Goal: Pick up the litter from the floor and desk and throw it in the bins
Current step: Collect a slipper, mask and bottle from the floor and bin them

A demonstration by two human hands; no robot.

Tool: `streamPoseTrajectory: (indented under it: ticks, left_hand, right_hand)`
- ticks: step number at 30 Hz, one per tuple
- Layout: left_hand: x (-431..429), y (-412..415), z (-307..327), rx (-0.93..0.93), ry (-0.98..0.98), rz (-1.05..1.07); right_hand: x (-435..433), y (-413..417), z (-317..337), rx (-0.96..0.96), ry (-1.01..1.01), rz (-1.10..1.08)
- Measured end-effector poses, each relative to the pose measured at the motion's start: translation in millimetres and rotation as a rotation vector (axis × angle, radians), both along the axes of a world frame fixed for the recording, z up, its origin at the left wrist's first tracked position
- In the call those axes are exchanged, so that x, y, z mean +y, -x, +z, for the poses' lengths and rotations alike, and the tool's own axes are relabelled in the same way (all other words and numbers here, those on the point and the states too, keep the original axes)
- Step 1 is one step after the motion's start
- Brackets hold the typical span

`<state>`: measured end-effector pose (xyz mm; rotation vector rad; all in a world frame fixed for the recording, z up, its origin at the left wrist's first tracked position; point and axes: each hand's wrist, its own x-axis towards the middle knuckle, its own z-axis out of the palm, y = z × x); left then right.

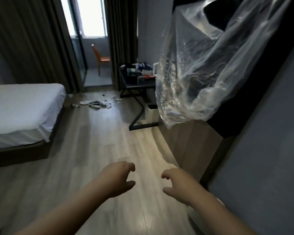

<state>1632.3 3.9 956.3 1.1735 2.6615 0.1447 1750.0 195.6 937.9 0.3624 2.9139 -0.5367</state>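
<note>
left hand (119,177): held out low over the floor (95,150), fingers loosely curled with the thumb apart from them, nothing in it.
right hand (176,182): just beside the left, in the same loose curl, holding nothing.
bin (151,111): pale boxy tub with a dark mouth, standing on the floor under the desk (134,83); its contents cannot be told.
plastic bag (202,73): clear, thin, crinkled, shiny film hanging over the top edge of the wooden cabinet (190,141) at the right. a dark shape shows through its upper part; whether it is inside or behind is unclear.
floor litter (95,103): flat pale scraps and small dark bits scattered on the grey wood-grain boards near the far corner of the bed (24,107), well apart from both hands.
desk litter (143,70): white and blue containers, wrappers and something red crowded on the glossy black desk top toward its far edge, also far from the hands.
bed: smooth white sheet over a dark base.
chair (103,59): orange, beyond the glass door.
</note>
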Motion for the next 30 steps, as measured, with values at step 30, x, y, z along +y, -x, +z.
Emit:
streamPoseTrajectory:
  ticks: [30]
  left_hand:
    - [20, 466, -4, -0.015, -0.039, 0.351]
  right_hand:
    - [51, 539, 10, 0.015, -0.059, 0.292]
